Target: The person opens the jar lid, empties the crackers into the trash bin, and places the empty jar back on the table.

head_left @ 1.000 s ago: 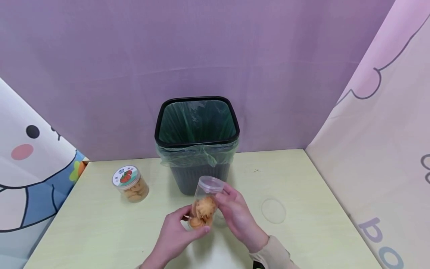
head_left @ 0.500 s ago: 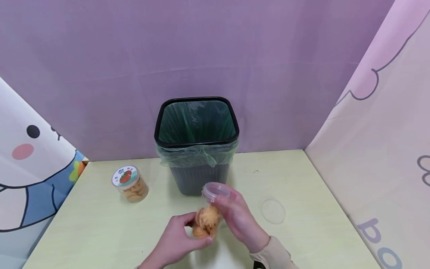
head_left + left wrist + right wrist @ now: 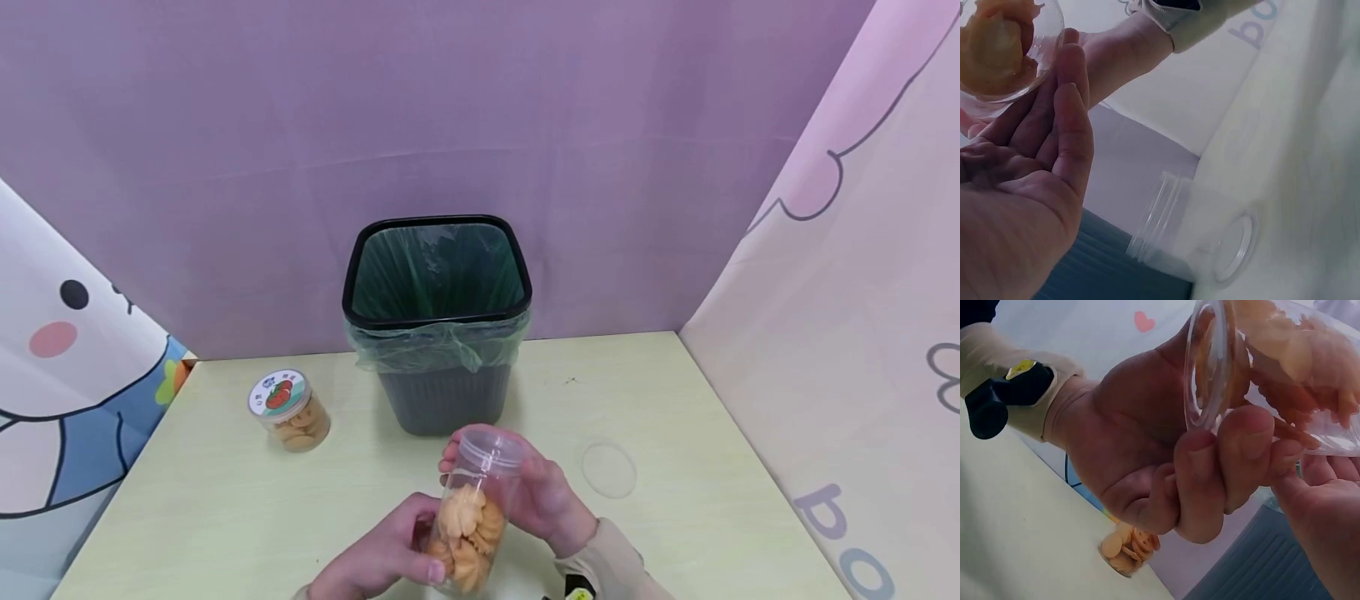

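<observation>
Both hands hold a clear plastic jar [image 3: 468, 533] of swirled cookies, tilted with its ribbed rim toward the upper right in the head view. My left hand [image 3: 390, 546] grips the lower part, thumb on the near side. Behind the neck, my right hand [image 3: 543, 496] has its fingers curled round it; in the right wrist view those fingers [image 3: 1244, 440] lie right at the jar's rim. From below, the left wrist view shows cookies through the jar's round base [image 3: 997, 50].
A bin [image 3: 442, 400] with a black rim and green liner stands behind the hands. Left of it sits a lidded cookie jar [image 3: 292, 412]. A clear round disc or ring [image 3: 609, 469] lies at right. The left wrist view shows another clear jar [image 3: 1179, 228] without cookies.
The cookie jar has come down and slightly right, nearer the person. Cookies inside have shifted, and the right hand's fingers have moved round behind the neck.
</observation>
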The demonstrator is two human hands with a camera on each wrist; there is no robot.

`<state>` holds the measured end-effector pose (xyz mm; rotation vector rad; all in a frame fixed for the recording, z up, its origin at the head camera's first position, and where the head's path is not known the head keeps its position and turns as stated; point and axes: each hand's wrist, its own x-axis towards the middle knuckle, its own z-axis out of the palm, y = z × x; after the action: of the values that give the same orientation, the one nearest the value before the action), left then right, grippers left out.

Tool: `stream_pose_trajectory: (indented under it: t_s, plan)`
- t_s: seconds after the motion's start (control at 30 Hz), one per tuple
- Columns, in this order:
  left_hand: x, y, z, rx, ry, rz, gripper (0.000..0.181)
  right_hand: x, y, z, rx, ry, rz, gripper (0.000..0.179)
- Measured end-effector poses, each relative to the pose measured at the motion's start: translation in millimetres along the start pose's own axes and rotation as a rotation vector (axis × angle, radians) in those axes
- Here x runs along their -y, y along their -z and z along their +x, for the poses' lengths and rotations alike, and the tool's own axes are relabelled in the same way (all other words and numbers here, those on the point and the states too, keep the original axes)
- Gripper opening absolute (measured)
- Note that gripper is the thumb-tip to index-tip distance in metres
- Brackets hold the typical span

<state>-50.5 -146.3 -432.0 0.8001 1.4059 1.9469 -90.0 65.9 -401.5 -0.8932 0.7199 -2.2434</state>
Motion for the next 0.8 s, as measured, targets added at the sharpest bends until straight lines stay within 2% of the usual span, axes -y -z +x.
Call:
stream_pose_trajectory:
  t_s: [0.2,0.3,0.4,0.47,0.6,0.73,0.8]
  plan:
    - [-0.3,-0.9,3.3,-0.039,-0.036,0.059,0.049,0.8,3.0,0.5,0.036,0.012,-0.011,0.070]
    - [-0.6,-1.8,4.7,-0.089,-0.072,0.110,0.042,-0.1,5.3,-0.1,0.031,0.012,0.003,0.074]
    - [0.2,-2.2,5.0,-0.203,-0.100,0.230,0.030,-2.6,6.8,-0.7,-0.027,0.021,-0.026,0.068]
    - [0.8,-3.3,5.4,-0.296,-0.100,0.323,0.024,-5.1,6.8,-0.6,-0.106,0.036,-0.078,0.061]
    - [1.9,-6.6,6.3,-0.495,-0.029,0.502,0.026,-10.1,5.5,-0.4,-0.312,0.061,-0.206,0.054]
    - [2.9,-11.7,8.8,-0.692,0.050,0.670,0.038,-12.5,2.7,1.2,-0.459,0.062,-0.315,0.068]
    - [4.0,-14.4,10.6,-0.768,0.077,0.753,0.046,-12.5,0.7,3.1,-0.519,0.057,-0.360,0.072]
